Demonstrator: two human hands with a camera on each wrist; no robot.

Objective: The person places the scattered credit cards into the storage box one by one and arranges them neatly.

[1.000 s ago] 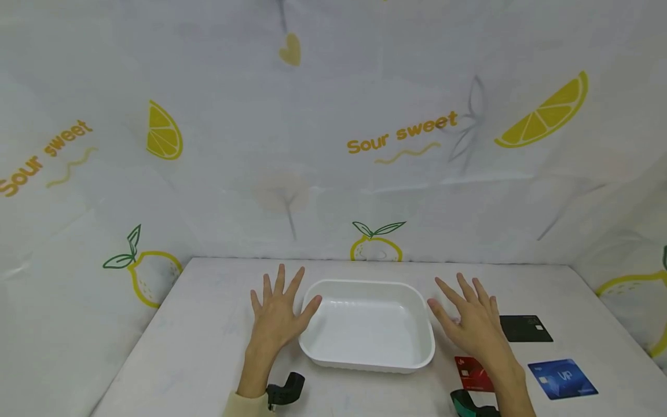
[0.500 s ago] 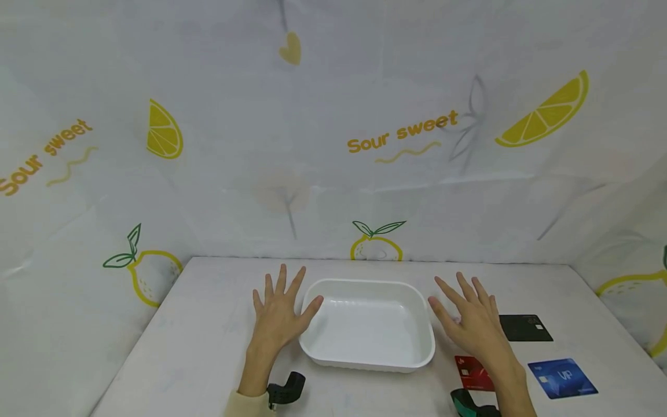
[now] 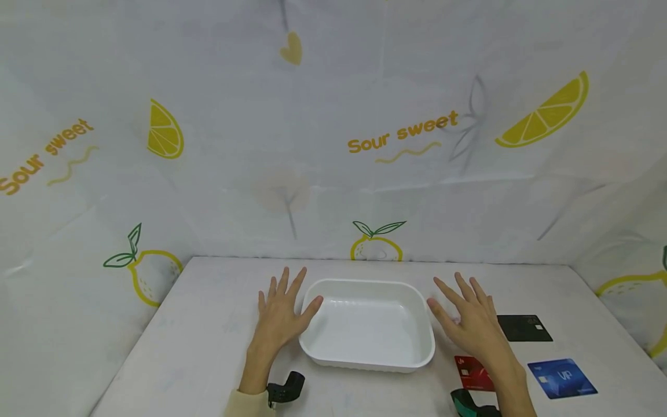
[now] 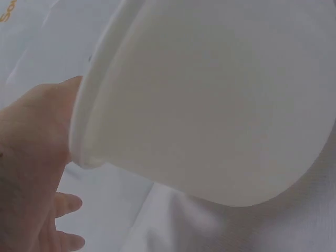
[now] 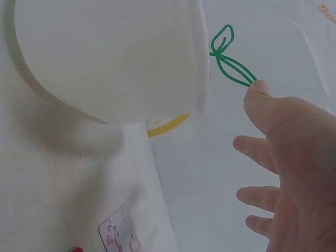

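L hand [image 3: 281, 318] and R hand [image 3: 471, 321] both have fingers spread wide, no obj. held. The white tray [image 3: 367, 333] stands btw. them, rounded rectangle, smooth, prob. plastic; if L hand touches its rim, I can't tell. Progress, I judge: very early, as no card is in the tray or gripped. Just right of R hand: black card [image 3: 527, 328]; partly hidden by R wrist: red card [image 3: 471, 373]; farther right: blue card [image 3: 563, 379]. Flower-print card [image 5: 118, 231] also near R hand. All thin, flat on whitish, matte tabletop [image 3: 182, 359]. Backdrop sheet [image 3: 312, 116], w/ lemon prints, slightly wrinkled.
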